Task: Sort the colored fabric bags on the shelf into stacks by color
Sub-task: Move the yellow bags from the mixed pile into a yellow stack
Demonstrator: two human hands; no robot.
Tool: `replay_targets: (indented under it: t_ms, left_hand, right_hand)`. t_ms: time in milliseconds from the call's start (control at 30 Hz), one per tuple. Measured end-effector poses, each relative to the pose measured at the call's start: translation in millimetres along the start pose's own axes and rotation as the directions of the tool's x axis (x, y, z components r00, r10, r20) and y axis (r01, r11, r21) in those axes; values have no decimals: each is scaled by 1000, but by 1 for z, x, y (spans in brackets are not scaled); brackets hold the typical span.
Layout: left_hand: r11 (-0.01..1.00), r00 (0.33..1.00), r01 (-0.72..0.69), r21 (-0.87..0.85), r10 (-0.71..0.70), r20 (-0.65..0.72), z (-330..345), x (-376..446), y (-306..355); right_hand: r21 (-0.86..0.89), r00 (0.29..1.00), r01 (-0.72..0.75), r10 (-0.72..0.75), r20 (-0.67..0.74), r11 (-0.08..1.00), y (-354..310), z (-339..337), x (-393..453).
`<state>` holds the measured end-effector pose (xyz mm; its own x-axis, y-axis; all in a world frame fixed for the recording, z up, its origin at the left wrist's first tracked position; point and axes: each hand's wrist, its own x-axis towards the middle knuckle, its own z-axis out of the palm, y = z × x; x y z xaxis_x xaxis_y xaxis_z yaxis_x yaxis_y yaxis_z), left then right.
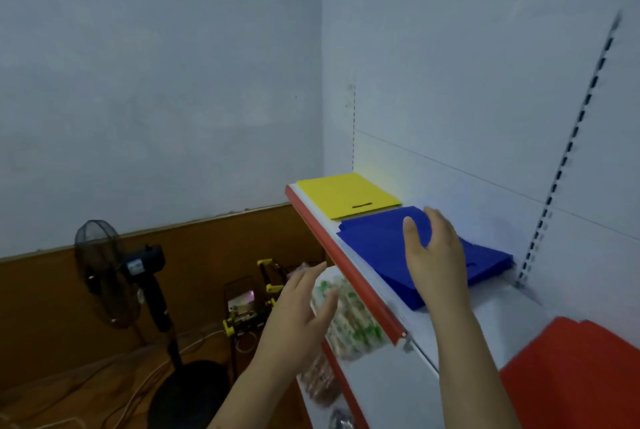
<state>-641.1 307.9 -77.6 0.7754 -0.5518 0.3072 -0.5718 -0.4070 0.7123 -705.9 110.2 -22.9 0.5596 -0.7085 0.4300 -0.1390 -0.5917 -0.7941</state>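
The shelf (491,321) runs from 11 o'clock to 5 o'clock across the frame, a white deck with a red front lip. Three groups of flat fabric bags lie on it, already separated by colour. The yellow bag (346,194) sits at the far end, squared to the edge, its slot handle facing the blue group. The blue stack (377,248) lies next, at about 1 o'clock from frame centre; its layers are fanned and offset, so edges show on the near side. The red stack (575,380) occupies the near end at 5 o'clock, also slightly fanned.

The right hand (433,255) hovers over or rests on the blue stack, fingers straight and relaxed, thumb apart, holding nothing; contact cannot be confirmed. Judged purpose: to square the loose blue layers. The left hand (301,310) is off the shelf, in front of its lip at 7 o'clock, fingers spread, holding nothing, blurred by motion.

Material appears to be thin, matte non-woven cloth, stiff enough to lie flat, rectangular with die-cut handles.

Below the shelf, packaged goods (346,317) hang or lie, blurred. A standing fan (104,272) is on the floor at 9 o'clock.
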Motion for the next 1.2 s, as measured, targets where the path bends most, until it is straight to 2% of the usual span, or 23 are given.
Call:
replay_targets:
  t_ms: [133,267,533,733,900,1000,1100,1200]
  left_hand:
    - [999,999,27,29,-26,-43,-13,66,-50]
    - [1000,998,4,4,-4,-60,-23,135,-92]
    - [995,996,-83,-61,85,37,-42,284,-192]
    - [987,982,-123,-100,135,131,-45,395,-244]
    - [978,963,-144,-148,173,209,-25,461,-264]
    - [972,945,-186,-144,217,244,-6,502,-274]
    - [964,932,-256,-75,267,247,21,546,-282]
    - [961,924,-269,70,236,300,50,579,-292]
  right_hand:
    - [-10,998,-17,18,57,1000,-1,64,51]
    - [-32,998,-33,35,53,999,0,124,97]
    - [-145,991,-136,132,-34,980,14,240,183]
    - [-287,964,-259,227,-138,922,24,281,243]
    - [-418,915,-398,387,-115,816,56,284,281]
    - [-469,850,-481,525,-42,741,81,280,311]
    - [-544,768,-517,639,46,661,105,277,338]
    - [-651,684,-520,726,71,553,123,279,350]
